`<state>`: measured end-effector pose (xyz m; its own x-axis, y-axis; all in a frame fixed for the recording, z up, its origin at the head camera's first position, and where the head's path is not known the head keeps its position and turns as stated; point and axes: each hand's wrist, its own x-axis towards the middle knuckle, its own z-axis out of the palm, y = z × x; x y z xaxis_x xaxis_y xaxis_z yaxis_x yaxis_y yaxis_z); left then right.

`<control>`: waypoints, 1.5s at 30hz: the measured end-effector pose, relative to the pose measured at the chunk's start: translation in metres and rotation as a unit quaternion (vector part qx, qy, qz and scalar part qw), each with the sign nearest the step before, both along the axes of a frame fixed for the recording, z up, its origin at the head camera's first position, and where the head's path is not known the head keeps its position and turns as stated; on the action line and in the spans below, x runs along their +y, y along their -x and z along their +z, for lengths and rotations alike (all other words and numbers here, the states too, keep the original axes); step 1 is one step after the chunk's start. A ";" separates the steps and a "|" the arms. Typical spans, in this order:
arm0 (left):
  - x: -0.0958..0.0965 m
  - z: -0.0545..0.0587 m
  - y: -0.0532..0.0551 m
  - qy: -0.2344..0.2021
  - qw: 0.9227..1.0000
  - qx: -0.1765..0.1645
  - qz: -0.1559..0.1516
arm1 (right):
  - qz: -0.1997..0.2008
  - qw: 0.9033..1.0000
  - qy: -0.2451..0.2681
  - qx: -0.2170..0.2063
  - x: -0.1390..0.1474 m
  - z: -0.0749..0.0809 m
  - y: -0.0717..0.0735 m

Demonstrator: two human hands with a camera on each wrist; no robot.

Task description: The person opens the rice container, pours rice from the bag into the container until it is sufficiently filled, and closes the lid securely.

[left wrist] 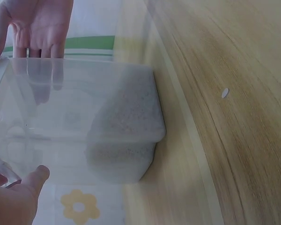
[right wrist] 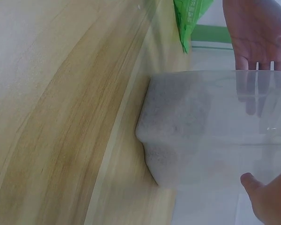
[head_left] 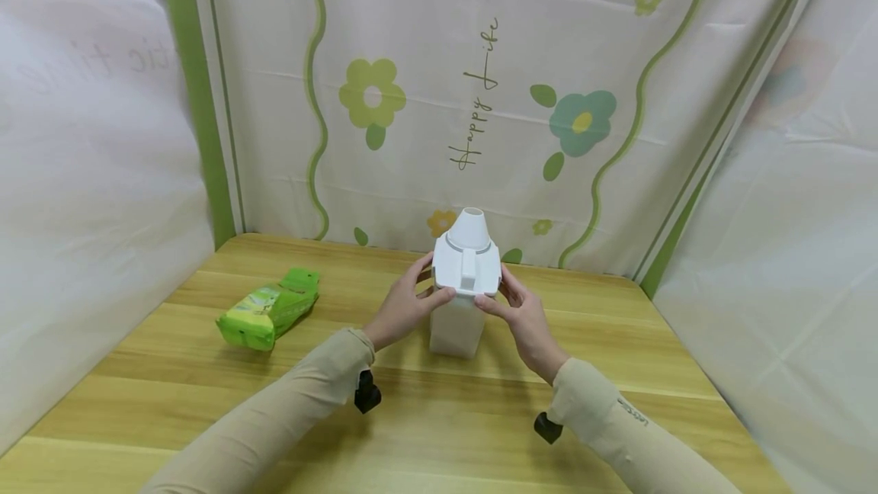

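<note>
A translucent plastic storage container (head_left: 456, 328) stands upright on the wooden table, topped by a white lid (head_left: 449, 269) with a cone-shaped spout (head_left: 471, 230). My left hand (head_left: 403, 309) holds the lid's left side, thumb at the front corner and fingers along the side. On the opposite side my right hand (head_left: 527, 324) grips in the same way. Through the cloudy wall, a pale grainy filling (left wrist: 126, 110) shows in the lower part, its surface sloping. Whether the lid is fully seated is hard to tell.
To the left, a crumpled green bag (head_left: 270, 312) lies on the table (head_left: 439, 425). One small white speck (left wrist: 225, 93) sits on the wood. Printed fabric walls (head_left: 425, 36) enclose the table at the back and both sides.
</note>
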<state>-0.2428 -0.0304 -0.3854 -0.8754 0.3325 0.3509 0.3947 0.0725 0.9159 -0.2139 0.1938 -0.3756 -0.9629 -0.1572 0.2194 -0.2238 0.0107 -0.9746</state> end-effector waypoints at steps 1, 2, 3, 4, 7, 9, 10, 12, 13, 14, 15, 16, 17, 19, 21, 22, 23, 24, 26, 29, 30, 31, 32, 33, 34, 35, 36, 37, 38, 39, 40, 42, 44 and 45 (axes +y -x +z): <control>0.000 0.000 0.000 0.000 1.000 0.000 0.002 | -0.001 1.000 0.001 0.000 0.000 0.000 0.000; 0.000 0.000 -0.001 -0.001 1.000 -0.001 0.003 | -0.002 1.000 0.001 0.000 0.000 0.000 0.001; 0.001 0.000 -0.001 -0.001 1.000 0.000 0.005 | -0.002 1.000 0.001 0.001 0.000 0.000 0.001; 0.001 0.001 -0.001 -0.001 1.000 0.000 0.006 | -0.003 1.000 0.002 0.002 0.000 0.000 0.001; 0.002 0.001 0.000 0.000 1.000 -0.002 0.008 | -0.004 1.000 0.003 0.004 -0.001 -0.001 0.002; 0.002 0.001 0.000 0.000 1.000 -0.002 0.009 | -0.005 1.000 0.003 0.005 -0.001 -0.001 0.003; 0.002 0.001 0.000 0.001 1.000 -0.003 0.009 | -0.006 1.000 0.003 0.005 -0.001 -0.001 0.003; 0.002 0.001 0.001 0.003 1.000 -0.004 0.011 | -0.006 1.000 0.004 0.004 -0.001 -0.001 0.004; 0.002 0.001 0.001 0.005 1.000 -0.003 0.011 | -0.007 1.000 0.005 0.003 -0.001 -0.001 0.004; 0.002 0.002 0.001 0.006 1.000 -0.004 0.012 | -0.006 1.000 0.006 0.002 -0.002 -0.001 0.004; 0.003 0.001 0.001 0.007 1.000 -0.004 0.012 | -0.006 1.000 0.007 0.001 -0.002 -0.001 0.004; 0.003 0.002 0.001 0.006 1.000 -0.004 0.013 | -0.006 1.000 0.008 -0.001 -0.002 -0.001 0.004; 0.003 0.002 0.001 0.005 1.000 -0.004 0.011 | -0.007 1.000 0.008 -0.002 -0.002 -0.001 0.004; 0.003 0.002 0.001 0.005 1.000 -0.005 0.011 | -0.008 1.000 0.009 -0.004 -0.002 0.000 0.005; 0.003 0.002 0.001 0.003 1.000 -0.004 0.010 | -0.008 1.000 0.010 -0.005 -0.002 0.000 0.005; 0.003 0.002 0.001 0.004 1.000 -0.003 0.010 | -0.008 1.000 0.010 -0.004 -0.002 0.000 0.005; 0.004 0.002 0.002 0.005 1.000 -0.003 0.011 | -0.008 1.000 0.010 -0.004 -0.002 0.000 0.005; 0.004 0.001 0.002 0.005 1.000 -0.001 0.012 | -0.007 1.000 0.010 -0.003 -0.001 0.000 0.005; 0.004 0.001 0.002 0.003 1.000 0.000 0.013 | -0.006 1.000 0.010 -0.002 -0.001 0.001 0.005; 0.004 0.001 0.002 0.003 1.000 0.000 0.016 | -0.007 1.000 0.010 -0.007 -0.001 0.001 0.004; 0.004 0.002 0.001 0.003 1.000 -0.001 0.017 | -0.006 1.000 0.011 -0.009 -0.001 0.001 0.004; 0.004 0.004 -0.001 0.004 1.000 -0.003 0.017 | -0.008 1.000 0.011 -0.012 0.000 0.001 0.004; 0.004 0.006 -0.003 0.005 1.000 -0.006 0.017 | -0.009 1.000 0.010 -0.014 0.000 0.001 0.004; 0.004 0.009 -0.006 0.009 1.000 -0.009 0.020 | -0.011 1.000 0.009 -0.015 0.000 0.001 0.003; 0.004 0.012 -0.009 0.014 1.000 -0.012 0.022 | -0.014 1.000 0.009 -0.016 0.000 0.001 0.003; 0.003 0.016 -0.013 0.020 0.999 -0.015 0.023 | -0.017 1.000 0.008 -0.016 0.000 0.001 0.002; 0.003 0.019 -0.016 0.026 0.999 -0.017 0.024 | -0.019 1.000 0.006 -0.015 0.000 0.001 0.002; 0.002 0.021 -0.019 0.028 0.999 -0.019 0.022 | -0.022 1.000 0.005 -0.015 0.000 0.000 0.001; 0.002 0.022 -0.020 0.032 0.999 -0.020 0.020 | -0.023 1.000 0.004 -0.016 0.000 0.000 0.000; 0.001 0.021 -0.021 0.035 0.999 -0.021 0.018 | -0.023 1.000 0.004 -0.016 0.000 0.000 -0.001; 0.000 0.019 -0.021 0.035 0.999 -0.021 0.014 | -0.022 1.000 0.004 -0.016 0.000 -0.001 -0.002; -0.001 0.012 -0.018 0.031 0.999 -0.019 0.010 | -0.017 1.000 0.007 -0.017 0.000 -0.002 -0.003; -0.002 0.004 -0.015 0.031 0.999 -0.015 0.008 | -0.016 1.000 0.009 -0.019 0.001 -0.002 -0.005; -0.003 0.001 -0.014 0.032 0.999 -0.011 0.008 | -0.016 1.000 0.010 -0.019 0.001 -0.003 -0.005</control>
